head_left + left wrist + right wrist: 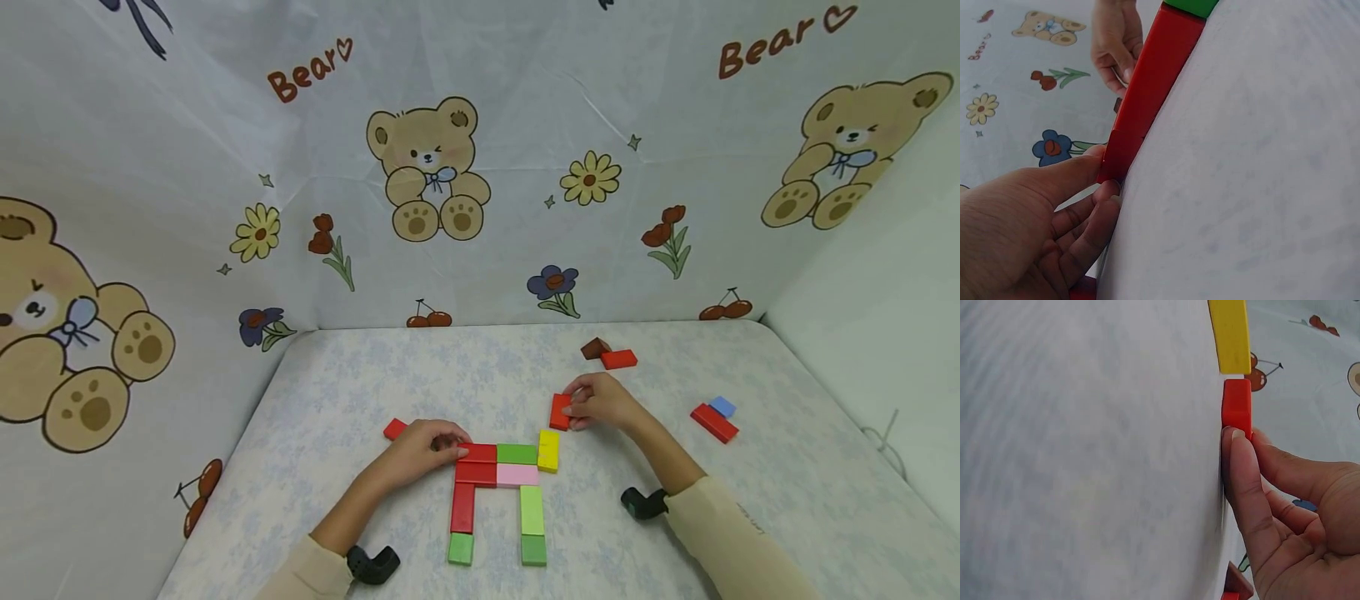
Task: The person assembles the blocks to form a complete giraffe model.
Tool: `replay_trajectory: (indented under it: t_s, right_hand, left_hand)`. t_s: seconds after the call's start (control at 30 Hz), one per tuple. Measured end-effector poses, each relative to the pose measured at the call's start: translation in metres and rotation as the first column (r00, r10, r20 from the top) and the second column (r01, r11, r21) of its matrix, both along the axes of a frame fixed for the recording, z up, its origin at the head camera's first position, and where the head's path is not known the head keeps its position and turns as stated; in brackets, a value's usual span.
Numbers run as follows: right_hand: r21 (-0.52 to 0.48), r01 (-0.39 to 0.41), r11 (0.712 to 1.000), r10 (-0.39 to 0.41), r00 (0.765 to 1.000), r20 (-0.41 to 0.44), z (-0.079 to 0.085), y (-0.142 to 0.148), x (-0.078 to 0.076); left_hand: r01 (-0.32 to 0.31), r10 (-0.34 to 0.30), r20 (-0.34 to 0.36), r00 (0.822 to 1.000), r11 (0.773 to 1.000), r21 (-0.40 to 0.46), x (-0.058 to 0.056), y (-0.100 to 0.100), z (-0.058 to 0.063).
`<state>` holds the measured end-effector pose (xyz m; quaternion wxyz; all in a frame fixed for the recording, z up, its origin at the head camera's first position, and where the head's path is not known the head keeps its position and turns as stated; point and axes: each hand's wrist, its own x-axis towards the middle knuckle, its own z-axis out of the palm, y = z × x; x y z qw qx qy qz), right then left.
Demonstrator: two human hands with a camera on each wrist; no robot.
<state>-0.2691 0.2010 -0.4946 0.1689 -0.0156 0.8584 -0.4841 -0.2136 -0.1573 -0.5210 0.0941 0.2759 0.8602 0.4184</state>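
My left hand (423, 450) pinches the left end of the top red block (478, 453) between thumb and fingers. That block lies in a flat figure with a green block (517, 454) beside it, and a second red block (476, 474) and a pink block (517, 475) below. Two legs run toward me: a red block (462, 508) and a light green block (532, 510), each ending in a green square. A yellow block (548, 452) stands at the figure's upper right corner. Just beyond it, my right hand (600, 402) pinches another red block (1237, 403), close to the yellow block's end.
Behind my left hand a red block (394, 429) is partly hidden. Toward the back lie a brown block (596, 348) and a red block (619, 359). Farther right, a red block (714, 423) lies against a blue block (723, 407). A bear-print cloth hangs behind the table.
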Motion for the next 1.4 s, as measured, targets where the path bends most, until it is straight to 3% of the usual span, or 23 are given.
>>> replay_trajectory:
  t_s: [1.17,1.4]
  right_hand:
    - [0.015,-0.049,0.999,0.049,0.999,0.009,0.004,-0.018,0.008]
    - [0.108,-0.044,0.993,0.048,0.998,-0.036,0.008,-0.015,0.013]
  left_hand:
    - [-0.013,0.013,0.002,1.000,1.000,-0.016,-0.001,0.001,0.000]
    - [-0.012,0.012,0.005,1.000,1.000,-0.017,0.000,0.000,-0.002]
